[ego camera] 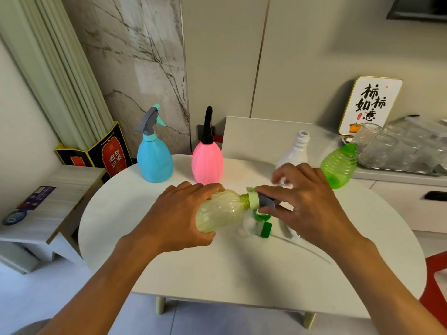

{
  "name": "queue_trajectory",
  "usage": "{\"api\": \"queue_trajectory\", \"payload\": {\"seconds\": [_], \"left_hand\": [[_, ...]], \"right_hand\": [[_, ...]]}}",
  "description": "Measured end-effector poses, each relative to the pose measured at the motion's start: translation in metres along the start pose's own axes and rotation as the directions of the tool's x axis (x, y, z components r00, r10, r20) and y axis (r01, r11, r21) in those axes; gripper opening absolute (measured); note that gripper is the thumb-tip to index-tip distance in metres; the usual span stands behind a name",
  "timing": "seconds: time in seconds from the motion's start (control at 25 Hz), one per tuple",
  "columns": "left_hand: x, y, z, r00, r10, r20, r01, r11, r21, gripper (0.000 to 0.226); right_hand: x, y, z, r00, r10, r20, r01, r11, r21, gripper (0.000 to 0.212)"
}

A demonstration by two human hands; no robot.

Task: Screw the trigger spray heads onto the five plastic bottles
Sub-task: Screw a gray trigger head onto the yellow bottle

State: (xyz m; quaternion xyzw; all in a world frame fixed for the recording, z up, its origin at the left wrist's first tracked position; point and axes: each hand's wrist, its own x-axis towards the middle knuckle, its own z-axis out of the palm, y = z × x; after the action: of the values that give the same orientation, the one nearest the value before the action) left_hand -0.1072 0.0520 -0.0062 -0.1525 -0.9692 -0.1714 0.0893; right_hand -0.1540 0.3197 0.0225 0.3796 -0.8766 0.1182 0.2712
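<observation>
The left hand (179,213) clamps the yellow bottle (220,211) sideways over the tabletop (217,274) so the right hand (307,201), fingers pinching, can twist its spray head (262,201) on.

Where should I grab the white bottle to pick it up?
Grab the white bottle round its narrow neck, just under the open threaded top, coming down from above. It stands upright at the back of the table, and its lower body is hidden behind the right hand, so the neck is the free part.

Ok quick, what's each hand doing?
Left hand: holding the yellow-green bottle.
Right hand: grip closed on the trigger spray head at its neck.
</observation>
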Motion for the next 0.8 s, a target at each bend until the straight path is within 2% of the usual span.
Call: {"api": "queue_trajectory", "payload": {"seconds": [0.08, 0.2, 0.32, 0.4, 0.56, 0.68, 0.8], "left_hand": [[-0.001, 0.000, -0.001, 1.000, 0.005, -0.002, -0.005, 1.000, -0.015, 0.089], [-0.002, -0.001, -0.003, 1.000, -0.018, -0.003, 0.018, 0.998, -0.056, 0.090], [-0.003, 0.000, -0.004, 0.999, -0.039, 0.030, 0.042, 0.994, -0.102, 0.091], [-0.003, 0.000, -0.003, 0.998, -0.039, 0.053, 0.045, 0.992, -0.117, 0.092], [-0.002, -0.003, -0.005, 0.992, -0.015, 0.123, 0.023, 0.998, -0.065, 0.092], [-0.002, -0.006, -0.007, 0.991, 0.008, 0.135, -0.004, 0.999, -0.035, 0.090], [-0.003, -0.006, -0.008, 0.995, 0.037, 0.091, -0.034, 0.999, -0.031, 0.087]], "right_hand": [[-0.001, -0.001, 0.004, 0.999, -0.002, 0.051, -0.006, 0.987, 0.159, 0.031], [-0.007, -0.013, 0.017, 0.986, 0.088, 0.141, -0.148, 0.850, 0.505, 0.031], [-0.009, -0.020, 0.022, 0.975, 0.144, 0.167, -0.218, 0.746, 0.629, 0.027], [-0.008, -0.019, 0.020, 0.977, 0.139, 0.161, -0.210, 0.746, 0.632, 0.028], [-0.006, -0.023, 0.018, 0.987, 0.017, 0.157, -0.095, 0.860, 0.502, 0.030], [-0.005, -0.026, 0.019, 0.987, -0.052, 0.150, -0.023, 0.887, 0.461, 0.028], [-0.005, -0.026, 0.017, 0.985, -0.014, 0.171, -0.073, 0.868, 0.491, 0.033]]}}
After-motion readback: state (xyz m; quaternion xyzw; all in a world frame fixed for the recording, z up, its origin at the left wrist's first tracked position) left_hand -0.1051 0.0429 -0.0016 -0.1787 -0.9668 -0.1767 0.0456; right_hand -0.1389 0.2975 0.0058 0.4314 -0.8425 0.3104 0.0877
